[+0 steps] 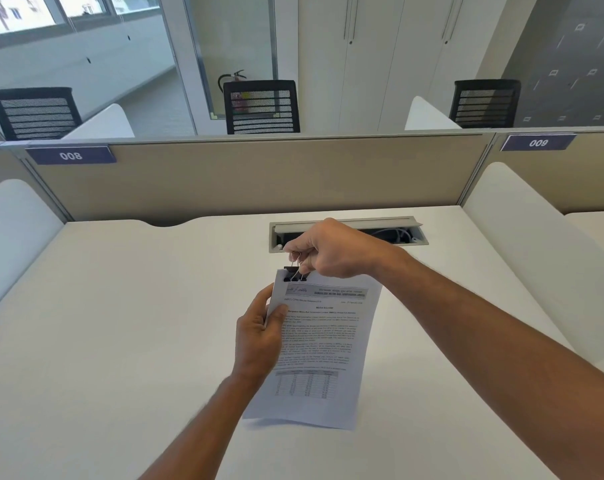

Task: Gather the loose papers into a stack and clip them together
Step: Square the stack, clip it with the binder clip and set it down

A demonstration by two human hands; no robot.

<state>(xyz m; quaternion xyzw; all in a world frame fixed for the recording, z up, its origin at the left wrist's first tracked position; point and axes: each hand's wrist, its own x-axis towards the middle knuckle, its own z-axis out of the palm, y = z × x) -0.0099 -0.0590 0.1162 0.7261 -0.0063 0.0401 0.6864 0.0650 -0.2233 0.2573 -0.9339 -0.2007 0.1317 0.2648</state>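
A stack of printed white papers [323, 351] is held up above the white desk [120, 323], text facing me. My left hand [260, 336] grips the stack's left edge, thumb on the front. A black binder clip [295, 274] sits on the stack's top left corner. My right hand [328, 252] pinches the clip's silver wire handles from above. How many sheets the stack has cannot be told.
An open cable tray [349, 233] is cut into the desk just behind my hands. A beige partition [259, 174] with labels 008 and 009 closes the far edge. White side dividers [522, 258] flank the desk. Black chairs [261, 107] stand beyond.
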